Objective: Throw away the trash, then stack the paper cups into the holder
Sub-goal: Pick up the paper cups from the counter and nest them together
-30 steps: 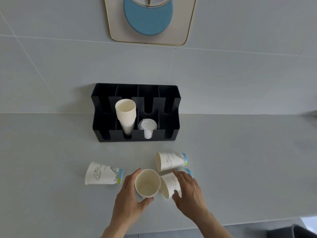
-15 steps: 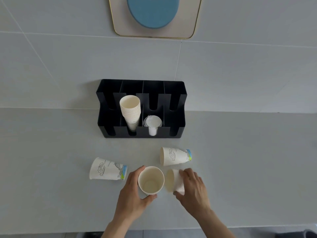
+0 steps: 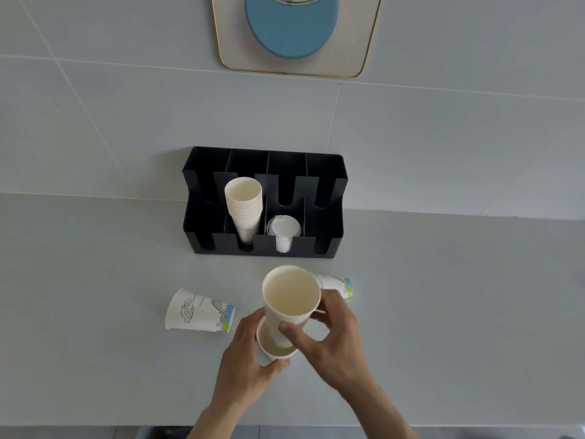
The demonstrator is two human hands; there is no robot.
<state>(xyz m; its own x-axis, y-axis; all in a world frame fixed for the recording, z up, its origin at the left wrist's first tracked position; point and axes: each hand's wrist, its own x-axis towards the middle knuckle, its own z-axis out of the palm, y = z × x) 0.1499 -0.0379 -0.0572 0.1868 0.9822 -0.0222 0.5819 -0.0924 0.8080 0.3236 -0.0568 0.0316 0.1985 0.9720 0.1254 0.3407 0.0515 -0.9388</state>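
Right hand (image 3: 332, 342): fingers curled round upper cup (image 3: 289, 299), its base entering lower cup (image 3: 275, 348).
Left hand (image 3: 250, 362): fingers wrapped round lower cup, above bench (image 3: 95, 359).

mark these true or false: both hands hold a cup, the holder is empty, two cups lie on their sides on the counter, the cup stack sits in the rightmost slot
1. Each hand holds a cup. True: the right hand grips the upper cup, the left hand the lower cup.
2. The holder is empty. False: it holds a cup stack and lids.
3. Two cups lie on their sides. True: the left cup and the right cup.
4. The stack sits in the rightmost slot. False: second slot from the left.
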